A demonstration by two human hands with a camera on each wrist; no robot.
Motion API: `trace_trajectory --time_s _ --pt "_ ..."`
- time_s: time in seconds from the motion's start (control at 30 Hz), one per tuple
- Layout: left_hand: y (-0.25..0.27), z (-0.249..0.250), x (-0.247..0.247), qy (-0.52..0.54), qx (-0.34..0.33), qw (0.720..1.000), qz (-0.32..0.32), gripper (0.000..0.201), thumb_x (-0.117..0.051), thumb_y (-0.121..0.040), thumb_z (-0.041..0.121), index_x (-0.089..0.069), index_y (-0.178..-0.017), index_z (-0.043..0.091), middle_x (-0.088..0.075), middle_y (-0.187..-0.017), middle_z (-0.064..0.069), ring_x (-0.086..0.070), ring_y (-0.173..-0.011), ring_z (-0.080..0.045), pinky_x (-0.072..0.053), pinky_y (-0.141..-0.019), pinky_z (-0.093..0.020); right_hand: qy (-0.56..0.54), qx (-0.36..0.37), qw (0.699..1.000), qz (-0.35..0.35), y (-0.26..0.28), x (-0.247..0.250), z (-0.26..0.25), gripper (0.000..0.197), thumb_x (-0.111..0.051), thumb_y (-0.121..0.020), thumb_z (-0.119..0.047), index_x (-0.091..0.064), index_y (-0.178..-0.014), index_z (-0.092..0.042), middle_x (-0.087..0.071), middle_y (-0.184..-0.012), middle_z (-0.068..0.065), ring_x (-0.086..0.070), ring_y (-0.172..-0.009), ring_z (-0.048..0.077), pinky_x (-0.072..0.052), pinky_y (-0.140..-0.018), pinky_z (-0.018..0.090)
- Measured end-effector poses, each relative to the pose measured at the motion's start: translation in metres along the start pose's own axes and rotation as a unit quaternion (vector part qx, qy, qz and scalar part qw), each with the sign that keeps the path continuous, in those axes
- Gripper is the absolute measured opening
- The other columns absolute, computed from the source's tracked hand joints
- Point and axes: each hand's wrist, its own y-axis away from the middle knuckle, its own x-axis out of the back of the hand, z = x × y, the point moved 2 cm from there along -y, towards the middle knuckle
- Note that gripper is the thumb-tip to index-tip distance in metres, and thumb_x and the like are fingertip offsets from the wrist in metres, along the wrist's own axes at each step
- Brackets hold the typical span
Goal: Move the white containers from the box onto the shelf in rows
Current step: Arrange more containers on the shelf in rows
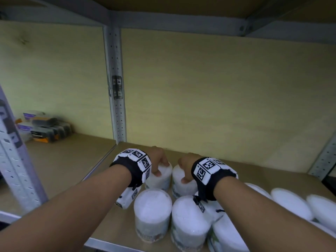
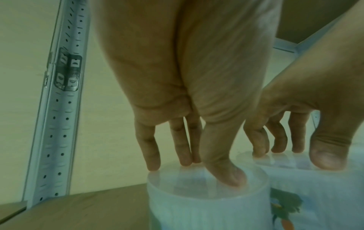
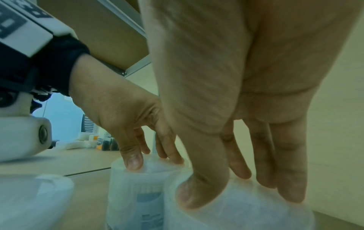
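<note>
Hands side by side on the shelf [image 1: 76, 166] — left hand [image 1: 158, 159] and right hand [image 1: 187, 165] each gripping a white container's lid from above — left container [image 1: 161, 179], right container [image 1: 183, 185] — behind the front row [image 1: 152, 213].

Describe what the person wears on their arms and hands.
Both hands, left and right, are bare, with no gloves or sleeves. Each wrist carries a black strap with white blocks printed with black square codes: left band, right band. A white camera housing hangs beneath.
</note>
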Motion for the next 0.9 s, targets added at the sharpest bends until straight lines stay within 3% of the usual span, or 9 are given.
trace_trajectory --time_s 0.07,0.2,0.33,0.47,0.6,0.67,0.8,0.9 --pt "0.004 0.001 0.0 0.002 -0.002 1.0 -0.004 0.055 -0.069 -0.085 0.013 -0.052 -0.137 0.012 -0.054 -0.138 -0.008 -0.053 -0.122 -0.024 -0.029 -0.076 -0.014 -0.029 -0.007 1.0 0.0 0.002 0.001 0.0 0.057 -0.069 -0.058 -0.058 -0.052 -0.101 -0.024 -0.069 -0.097 0.004 -0.068 -0.083 0.031 -0.057 -0.077 0.048" --pt "0.011 0.004 -0.006 0.008 0.009 1.0 -0.009 0.054 -0.069 -0.085 0.012 -0.052 -0.137 0.011 -0.054 -0.137 -0.009 -0.053 -0.122 -0.024 -0.037 -0.084 -0.02 -0.04 -0.015 0.999 -0.007 0.002 0.001 0.002 0.054 -0.071 -0.053 -0.057 -0.054 -0.094 -0.027 -0.07 -0.085 0.0 -0.067 -0.072 0.026 -0.059 -0.071 0.045" --pt "0.021 0.008 -0.009 0.015 0.009 1.0 0.004 0.055 -0.068 -0.085 0.013 -0.051 -0.138 0.012 -0.054 -0.138 -0.005 -0.052 -0.124 -0.022 -0.036 -0.089 -0.018 -0.042 -0.013 0.999 -0.007 0.013 0.003 -0.002 0.046 -0.073 -0.051 -0.054 -0.051 -0.083 -0.029 -0.068 -0.077 -0.001 -0.067 -0.066 0.026 -0.059 -0.068 0.043" --pt "0.029 0.008 -0.011 0.032 0.011 0.999 0.014 0.054 -0.069 -0.084 0.014 -0.053 -0.136 0.014 -0.055 -0.137 -0.004 -0.053 -0.123 -0.02 -0.035 -0.088 -0.016 -0.038 0.0 0.999 -0.018 0.033 0.009 -0.012 0.046 -0.076 -0.062 -0.048 -0.055 -0.093 -0.022 -0.069 -0.087 0.003 -0.067 -0.074 0.028 -0.058 -0.074 0.041" --pt "0.036 0.01 -0.013 0.033 0.016 0.999 0.014 0.054 -0.068 -0.085 0.015 -0.052 -0.136 0.017 -0.055 -0.138 -0.001 -0.052 -0.124 -0.019 -0.038 -0.094 -0.021 -0.042 -0.014 0.999 -0.007 0.035 0.006 -0.01 0.049 -0.074 -0.05 -0.057 -0.05 -0.082 -0.029 -0.068 -0.077 -0.002 -0.067 -0.066 0.025 -0.059 -0.07 0.041" --pt "0.038 0.011 -0.014 0.029 0.018 0.999 0.016 0.053 -0.067 -0.086 0.014 -0.052 -0.136 0.017 -0.054 -0.138 -0.002 -0.051 -0.125 -0.02 -0.039 -0.098 -0.026 -0.05 -0.021 0.998 -0.01 0.035 0.003 -0.009 0.047 -0.072 -0.051 -0.057 -0.049 -0.081 -0.029 -0.068 -0.079 -0.002 -0.067 -0.068 0.027 -0.058 -0.071 0.042" --pt "0.04 0.011 -0.016 0.033 0.024 0.999 0.021 0.053 -0.067 -0.085 0.014 -0.051 -0.136 0.017 -0.052 -0.14 -0.001 -0.05 -0.126 -0.02 -0.04 -0.1 -0.027 -0.051 -0.015 0.998 -0.015 0.056 0.012 -0.016 0.046 -0.074 -0.067 -0.049 -0.057 -0.098 -0.019 -0.07 -0.09 0.003 -0.068 -0.079 0.029 -0.057 -0.078 0.042" --pt "0.041 0.012 -0.017 0.033 0.024 0.999 0.023 0.053 -0.065 -0.086 0.014 -0.051 -0.137 0.017 -0.051 -0.14 -0.001 -0.05 -0.126 -0.019 -0.039 -0.098 -0.024 -0.063 -0.02 0.998 -0.011 0.065 0.016 -0.017 0.048 -0.075 -0.068 -0.047 -0.058 -0.101 -0.017 -0.071 -0.091 0.004 -0.068 -0.081 0.028 -0.057 -0.08 0.042"
